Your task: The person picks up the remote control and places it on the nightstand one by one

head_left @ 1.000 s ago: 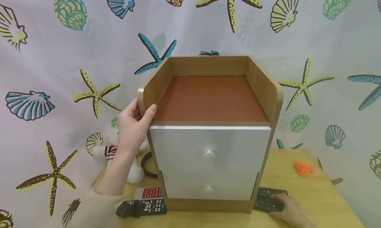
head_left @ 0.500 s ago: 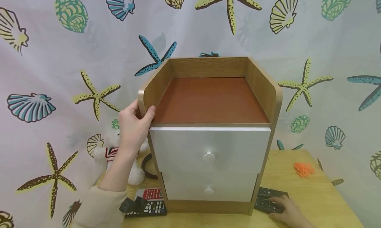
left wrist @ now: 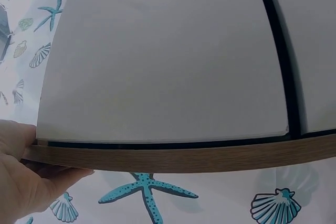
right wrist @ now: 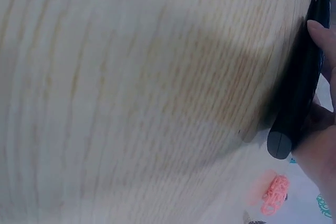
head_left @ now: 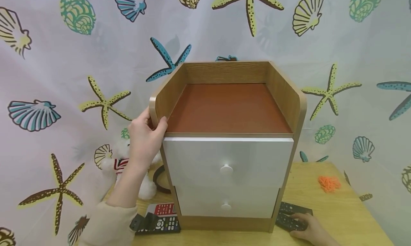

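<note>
My left hand (head_left: 143, 139) grips the front edge of the left side panel of a small wooden cabinet (head_left: 228, 223), thumb on the inner face and fingers outside. In the left wrist view, the left hand (left wrist: 26, 177) holds the wood edge beside a white drawer front (left wrist: 168, 66). Low at the cabinet's right, my right hand (head_left: 309, 228) holds a black remote control (head_left: 285, 221) by its edge. The right wrist view shows that remote (right wrist: 296, 87) edge-on over the table, the right hand's thumb on it. Another dark remote (head_left: 297, 207) lies just behind it.
Left of the cabinet are a black remote (head_left: 170, 224), a red-and-white remote (head_left: 165, 208), a dark ring-shaped band (head_left: 158, 178) and a white plush toy (head_left: 147, 187). Orange string (head_left: 329, 184) lies at right on the wooden table (head_left: 346, 217). A patterned curtain (head_left: 205, 25) hangs behind.
My left thumb sits slightly lower on the side panel, and the left forearm has turned a little. The right hand stays at the remote; the cabinet has not moved.
</note>
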`<action>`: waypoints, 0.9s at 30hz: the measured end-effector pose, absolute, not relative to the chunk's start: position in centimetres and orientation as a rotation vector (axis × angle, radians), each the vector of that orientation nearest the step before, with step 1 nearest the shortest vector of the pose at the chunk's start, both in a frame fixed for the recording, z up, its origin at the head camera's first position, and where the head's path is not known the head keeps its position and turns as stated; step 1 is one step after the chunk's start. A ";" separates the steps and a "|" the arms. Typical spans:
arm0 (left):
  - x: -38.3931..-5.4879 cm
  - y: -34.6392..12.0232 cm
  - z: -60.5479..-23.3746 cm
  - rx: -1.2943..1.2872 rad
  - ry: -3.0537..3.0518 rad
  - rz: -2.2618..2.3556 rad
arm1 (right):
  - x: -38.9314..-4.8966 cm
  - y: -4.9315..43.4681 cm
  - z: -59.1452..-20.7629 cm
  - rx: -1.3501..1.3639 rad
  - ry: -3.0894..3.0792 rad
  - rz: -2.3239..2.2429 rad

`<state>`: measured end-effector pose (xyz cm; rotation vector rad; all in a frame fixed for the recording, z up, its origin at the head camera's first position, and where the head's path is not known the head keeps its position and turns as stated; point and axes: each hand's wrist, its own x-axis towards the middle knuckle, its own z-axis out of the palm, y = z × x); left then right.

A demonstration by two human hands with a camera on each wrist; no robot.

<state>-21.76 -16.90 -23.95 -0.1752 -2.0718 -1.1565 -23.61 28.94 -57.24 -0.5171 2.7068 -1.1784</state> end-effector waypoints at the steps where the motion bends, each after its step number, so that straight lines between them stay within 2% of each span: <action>1: -21.8 -16.9 -24.0 -0.180 -2.073 -1.156 | -23.6 29.0 -57.2 -0.519 2.706 -1.183; 23: -21.7 -17.4 -24.2 -0.213 -2.073 -1.190 | -23.0 29.7 -55.2 -0.645 2.712 -1.116; 27: -21.8 -17.5 -24.2 -0.226 -2.070 -1.186 | -22.8 30.0 -54.4 -0.597 2.666 -1.110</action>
